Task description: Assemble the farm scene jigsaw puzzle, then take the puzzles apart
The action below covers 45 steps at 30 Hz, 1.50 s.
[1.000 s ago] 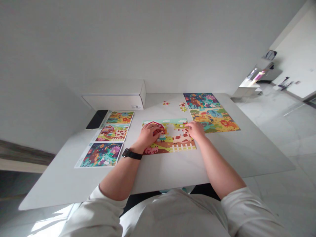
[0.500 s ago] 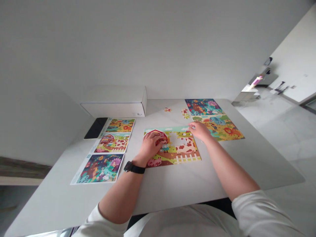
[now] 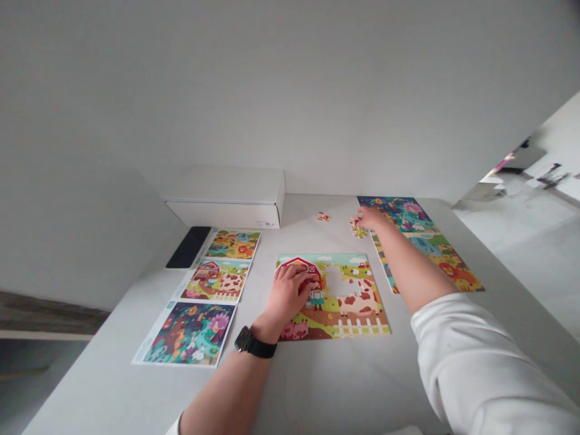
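My left hand (image 3: 290,291), with a black watch on the wrist, rests flat on the left part of the farm puzzle (image 3: 344,302), over the red barn. A white gap shows in the puzzle's middle. My right hand (image 3: 371,219) is stretched far out to a small cluster of loose puzzle pieces (image 3: 356,227), its fingers curled down onto them. Whether it holds one is hidden. Another loose piece (image 3: 323,216) lies farther left.
Two finished puzzles (image 3: 421,241) lie at the right under my forearm. Three picture cards (image 3: 212,284) lie in a column at the left. A black phone (image 3: 189,246) and a white box (image 3: 231,204) stand at the back. The table (image 3: 362,380) meets a grey wall.
My right hand left the farm puzzle's right edge and reached up and away to the loose pieces. My left hand stayed on the barn. The view tilted downward.
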Each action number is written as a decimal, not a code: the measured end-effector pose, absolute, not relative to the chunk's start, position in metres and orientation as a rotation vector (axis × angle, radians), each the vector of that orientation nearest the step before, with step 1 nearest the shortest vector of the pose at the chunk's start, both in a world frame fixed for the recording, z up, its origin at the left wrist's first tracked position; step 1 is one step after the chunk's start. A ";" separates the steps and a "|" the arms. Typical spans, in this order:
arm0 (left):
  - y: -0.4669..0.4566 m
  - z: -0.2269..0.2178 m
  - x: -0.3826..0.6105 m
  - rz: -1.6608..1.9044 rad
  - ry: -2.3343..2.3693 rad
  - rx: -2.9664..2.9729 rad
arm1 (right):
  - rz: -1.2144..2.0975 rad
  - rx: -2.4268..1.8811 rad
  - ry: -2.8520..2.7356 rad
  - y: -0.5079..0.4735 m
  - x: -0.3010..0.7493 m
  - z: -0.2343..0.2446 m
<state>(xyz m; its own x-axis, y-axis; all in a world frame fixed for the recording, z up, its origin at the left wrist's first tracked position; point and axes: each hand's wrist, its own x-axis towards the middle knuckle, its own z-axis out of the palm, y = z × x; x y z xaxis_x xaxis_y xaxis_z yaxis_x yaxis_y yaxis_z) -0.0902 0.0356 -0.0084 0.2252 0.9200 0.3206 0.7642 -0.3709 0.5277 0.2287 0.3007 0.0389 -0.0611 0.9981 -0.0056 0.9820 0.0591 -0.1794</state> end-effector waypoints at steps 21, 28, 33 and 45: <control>0.040 -0.006 -0.087 0.852 1.587 2.286 | 0.555 -1.424 -1.800 0.186 0.246 0.051; 0.047 -0.003 -0.087 0.792 1.559 2.326 | 0.952 -1.194 -1.505 0.074 0.240 0.046; 0.040 0.017 -0.077 1.067 1.463 2.166 | 1.149 -1.095 -1.342 0.055 0.223 0.030; 0.037 0.017 0.011 1.205 1.080 1.338 | 1.262 -1.028 -1.323 0.042 0.215 0.013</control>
